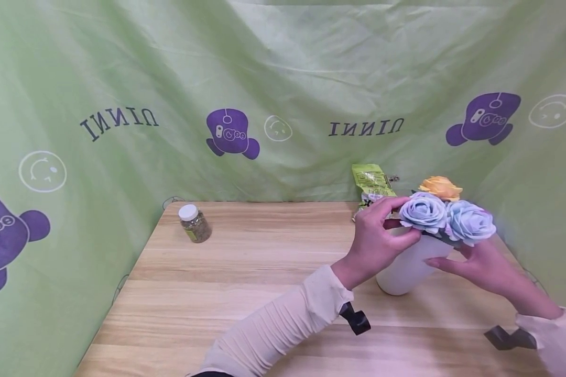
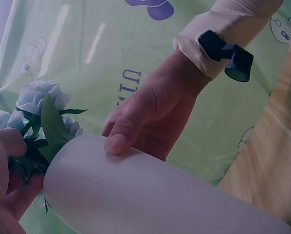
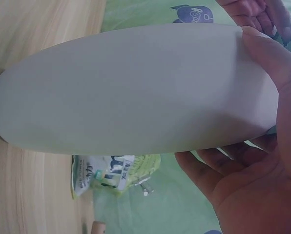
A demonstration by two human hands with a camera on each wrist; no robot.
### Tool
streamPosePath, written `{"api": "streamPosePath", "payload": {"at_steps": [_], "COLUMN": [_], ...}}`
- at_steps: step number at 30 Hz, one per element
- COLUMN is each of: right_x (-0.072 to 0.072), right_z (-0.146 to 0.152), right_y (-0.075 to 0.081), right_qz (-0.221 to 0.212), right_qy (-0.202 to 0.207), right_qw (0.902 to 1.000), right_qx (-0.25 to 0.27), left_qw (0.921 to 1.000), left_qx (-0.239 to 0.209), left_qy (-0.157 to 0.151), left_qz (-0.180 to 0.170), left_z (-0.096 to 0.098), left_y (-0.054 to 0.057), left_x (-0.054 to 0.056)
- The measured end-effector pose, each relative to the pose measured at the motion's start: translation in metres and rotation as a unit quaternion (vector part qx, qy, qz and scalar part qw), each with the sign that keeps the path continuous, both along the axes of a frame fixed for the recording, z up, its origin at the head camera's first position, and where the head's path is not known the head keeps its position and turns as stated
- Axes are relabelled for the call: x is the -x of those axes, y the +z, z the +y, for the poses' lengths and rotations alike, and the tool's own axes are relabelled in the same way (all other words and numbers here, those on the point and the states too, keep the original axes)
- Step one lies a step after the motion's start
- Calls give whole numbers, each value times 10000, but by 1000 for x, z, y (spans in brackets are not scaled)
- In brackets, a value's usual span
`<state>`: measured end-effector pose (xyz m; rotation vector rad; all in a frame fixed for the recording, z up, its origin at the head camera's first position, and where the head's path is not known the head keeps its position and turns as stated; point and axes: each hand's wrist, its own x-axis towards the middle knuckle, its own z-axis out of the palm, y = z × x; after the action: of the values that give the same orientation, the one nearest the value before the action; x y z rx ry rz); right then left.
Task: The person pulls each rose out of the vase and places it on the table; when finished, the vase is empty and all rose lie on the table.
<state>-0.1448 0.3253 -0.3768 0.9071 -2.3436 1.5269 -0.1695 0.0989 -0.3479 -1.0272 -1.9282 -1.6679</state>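
Observation:
A smooth white vase (image 1: pixel 407 264) stands on the wooden table at the right. From its mouth rise artificial roses: two pale blue ones, the left rose (image 1: pixel 423 212) and the right rose (image 1: pixel 470 222), and an orange rose (image 1: pixel 441 187) behind. My left hand (image 1: pixel 379 235) holds the left blue rose from the side, thumb and fingers around the green leaves (image 2: pixel 52 126) under its head. My right hand (image 1: pixel 492 267) grips the upper part of the vase, its thumb on the near side in the right wrist view and its fingers around the other side. The stems inside the vase are hidden.
A clear jar (image 1: pixel 195 225) with a white lid stands at the table's back left. Behind the vase, a green and white packet (image 1: pixel 371 179) lies against the green curtain (image 1: pixel 283 63). The curtain closes off the back and both sides of the table (image 1: pixel 245 293).

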Motion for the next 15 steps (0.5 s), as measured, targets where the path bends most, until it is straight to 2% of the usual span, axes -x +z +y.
{"api": "streamPosePath", "payload": {"at_steps": [8,15], "right_x": [0,-3], "right_z": [0,1], "right_y": [0,-1], "right_qz": [-64,-54], "right_qy": [137,-54], "right_qw": [9996,9999], "right_qx": [218,134], "left_qw": [10000,9999], "left_qx": [-60,-72], "left_qy": [25,46], "left_qz": [60,115], "left_z": [3,6], "left_y": [2,4], "left_x": [0,0]}}
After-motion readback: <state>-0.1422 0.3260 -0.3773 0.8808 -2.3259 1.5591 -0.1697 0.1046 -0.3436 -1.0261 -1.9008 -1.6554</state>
